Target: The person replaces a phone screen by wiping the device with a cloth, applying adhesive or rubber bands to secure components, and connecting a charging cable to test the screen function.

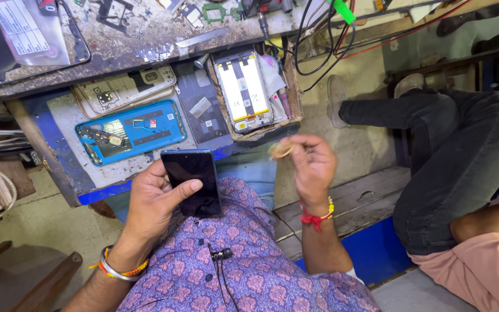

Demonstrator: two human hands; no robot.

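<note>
A dark smartphone (192,180), a flat glossy slab with rounded corners and a black screen, sits in the left hand (157,202) near the centre of the view, over a purple patterned shirt (244,271). The left hand grasps it: the thumb lies across the glass, the fingers wrap behind.

At about three o'clock from the phone, the right hand (313,167) is partly curled, its fingertips pinching a small yellowish looped piece (281,151); what it is made of cannot be told.

At twelve o'clock from the phone lies a blue phone back shell (129,132), a shallow plastic tray shape holding small circuit parts and a dark strip. At eleven o'clock above it is a pale phone frame (123,89), also shallow and rounded. At one o'clock stands a worn wooden tray (293,92) with rough edges; in it rests an opened phone body (244,89) showing a white battery panel, with a pinkish stick beside it.

The workbench (145,34) surface is scratched, grimy metal, strewn with small parts. At three o'clock, another person's dark trouser leg (457,150) rests on a wooden plank bench (359,202).
</note>
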